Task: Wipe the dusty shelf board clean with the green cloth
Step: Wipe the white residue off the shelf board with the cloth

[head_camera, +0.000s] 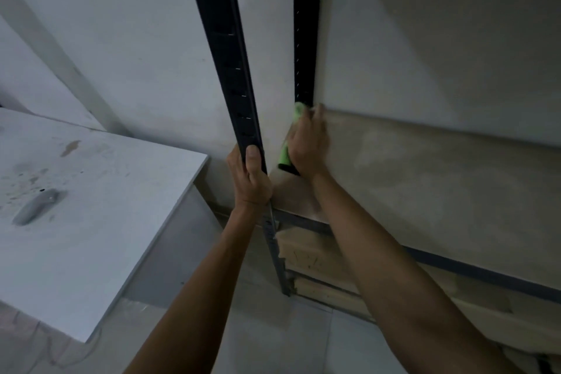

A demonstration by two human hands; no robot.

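Observation:
The dusty brown shelf board (425, 185) runs from centre to right, set in a black metal rack. My right hand (309, 146) lies on the green cloth (299, 111) at the board's far left corner, beside the rear black upright (305, 39). The cloth shows above my fingertips and along the hand's left edge; the rest is hidden under the hand. Whether the fingers lie flat or curl on the cloth I cannot tell. My left hand (250, 176) grips the front black upright (224, 55) at board height, thumb on its face.
A white table (106, 222) with stains stands to the left, with a grey object (38, 206) lying on it. Stacked wooden boards (318, 270) sit under the shelf. A pale wall (440, 39) rises behind the rack. Tiled floor lies below.

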